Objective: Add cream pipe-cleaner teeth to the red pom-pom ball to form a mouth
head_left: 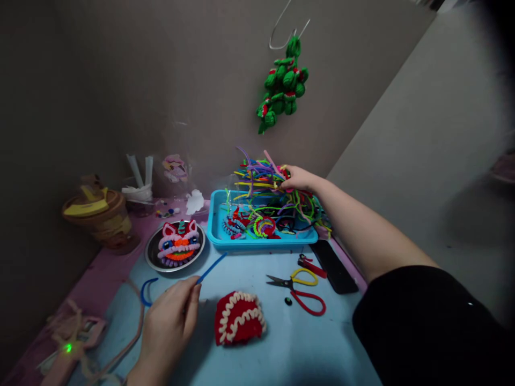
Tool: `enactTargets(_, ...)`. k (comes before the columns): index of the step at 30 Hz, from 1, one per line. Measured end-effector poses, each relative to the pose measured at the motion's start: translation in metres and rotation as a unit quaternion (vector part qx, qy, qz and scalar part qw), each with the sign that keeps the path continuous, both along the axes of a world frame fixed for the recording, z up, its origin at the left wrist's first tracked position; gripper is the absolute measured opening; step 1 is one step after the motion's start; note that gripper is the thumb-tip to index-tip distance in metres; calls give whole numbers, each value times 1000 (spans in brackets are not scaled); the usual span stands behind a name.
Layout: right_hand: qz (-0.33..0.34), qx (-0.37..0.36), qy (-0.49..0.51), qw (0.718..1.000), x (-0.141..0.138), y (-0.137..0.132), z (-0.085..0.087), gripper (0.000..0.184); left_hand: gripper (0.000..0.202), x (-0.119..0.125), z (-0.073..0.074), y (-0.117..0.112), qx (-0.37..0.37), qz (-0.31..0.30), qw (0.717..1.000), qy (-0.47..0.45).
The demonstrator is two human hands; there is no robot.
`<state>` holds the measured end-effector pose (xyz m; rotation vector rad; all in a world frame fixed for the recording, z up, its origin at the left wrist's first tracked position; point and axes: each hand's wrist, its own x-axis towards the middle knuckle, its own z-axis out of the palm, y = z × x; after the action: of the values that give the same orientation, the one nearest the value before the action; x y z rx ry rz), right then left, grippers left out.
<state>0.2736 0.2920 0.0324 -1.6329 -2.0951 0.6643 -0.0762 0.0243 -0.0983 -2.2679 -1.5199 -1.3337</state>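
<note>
My left hand (171, 319) is closed around a blue pipe cleaner (212, 268); one end sticks out straight, the other curls on the far side. At the back, my right hand (298, 178) grips a bunch of many-coloured pipe cleaners (259, 177) over the blue tray (263, 245); its fingertips are partly hidden among them. More strands and some coiled pieces lie in the tray. Between my arms, a red piece (242, 317) edged with wavy cream pipe cleaner rests on the light blue mat (289, 348).
Scissors (298, 284), a small red-handled tool (311, 265) and a black phone (333, 266) lie at right. A metal dish (151, 256) holds a lion-like face (179, 244). A pink glue gun (66, 354) with a green light lies at left, near a pot (108, 220).
</note>
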Motion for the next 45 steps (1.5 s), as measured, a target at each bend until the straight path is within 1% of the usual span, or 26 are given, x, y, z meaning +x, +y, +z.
enactTargets(2, -1, 0, 12, 1000, -2, -1, -1, 56, 20, 0, 0, 0, 1, -2, 1000, -2)
enactTargets(13, -28, -33, 108, 993, 2, 2, -11, 47, 19, -2, -2, 1, 16, 0, 1000, 14)
enactTargets(16, -20, -45, 130, 990, 4, -2, -11, 52, 18, -2, -1, 0, 20, 3, 1000, 10)
enactTargets(18, 26, -82, 138, 987, 4, -7, -9, 62, 18, -1, -1, 0, 18, 3, 1000, 11)
enactTargets(21, 145, -164, 112, 969, 3, -12, -6, 81, 19, -1, -2, 0, 12, 2, 1000, 20)
enactTargets(22, 171, -172, 98, 965, 2, -12, -5, 83, 19, -1, -2, 0, 13, 2, 1000, 23)
enactTargets(23, 181, -163, 80, 966, 2, -12, -5, 83, 20, -1, -3, 1, 16, 3, 1000, 26)
enactTargets(26, 186, -120, -10, 975, 3, -11, -10, 79, 21, -3, -4, 2, 22, 8, 999, 37)
enactTargets(28, 216, -98, -115, 965, 4, -16, -19, 83, 22, -5, -4, 2, 22, 15, 999, 39)
enactTargets(31, 273, -26, -267, 924, 3, -31, -39, 101, 22, -6, -3, 1, 21, 19, 999, 39)
enactTargets(33, 283, -1, -336, 899, 0, -42, -58, 113, 22, -5, -3, 1, 17, 16, 999, 44)
enactTargets(35, 285, 9, -368, 885, -6, -49, -77, 115, 22, -4, -3, 0, 16, 11, 999, 48)
enactTargets(38, 291, 41, -360, 886, -19, -47, -103, 111, 21, -3, -4, -2, 16, 3, 998, 53)
enactTargets(41, 307, 83, -310, 896, -35, -34, -120, 108, 21, -6, -6, -3, 2, 0, 998, 57)
enactTargets(43, 271, 98, -290, 913, -42, -22, -122, 102, 21, -10, -7, -2, -14, -1, 998, 54)
enactTargets(45, 197, 100, -290, 931, -43, -8, -119, 91, 22, -13, -10, 0, -23, -4, 999, 45)
